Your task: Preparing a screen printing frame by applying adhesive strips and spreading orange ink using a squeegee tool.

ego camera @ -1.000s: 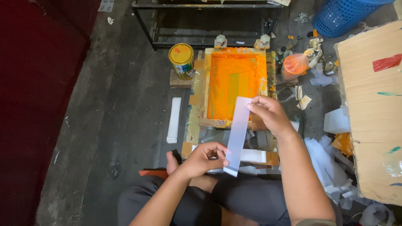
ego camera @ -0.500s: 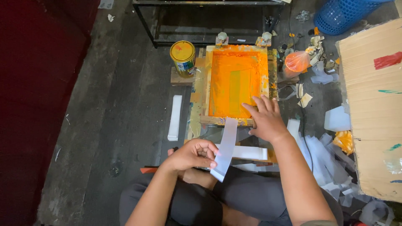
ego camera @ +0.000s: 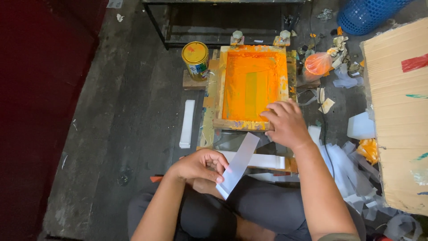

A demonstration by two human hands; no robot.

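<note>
A wooden printing screen frame (ego camera: 252,125) coated in orange ink lies on the floor in front of me. My right hand (ego camera: 286,124) rests on the frame's near right corner, fingers spread over the wood. My left hand (ego camera: 198,165) pinches the lower end of a long white plastic strip (ego camera: 239,163), which slants up toward the frame. Under the strip lies a stack of similar white strips (ego camera: 258,160), crosswise near my knees.
A yellow-lidded paint can (ego camera: 195,59) stands left of the frame. One white strip (ego camera: 187,123) lies alone on the floor at left. Cardboard sheets (ego camera: 399,111) fill the right side, with loose strips (ego camera: 352,169) beside them. An orange bag (ego camera: 318,63) and a blue basket (ego camera: 365,15) sit behind.
My right hand let go of the strip's top end and dropped onto the frame's near edge. The strip, once held upright by both hands, now tilts lower in my left hand alone.
</note>
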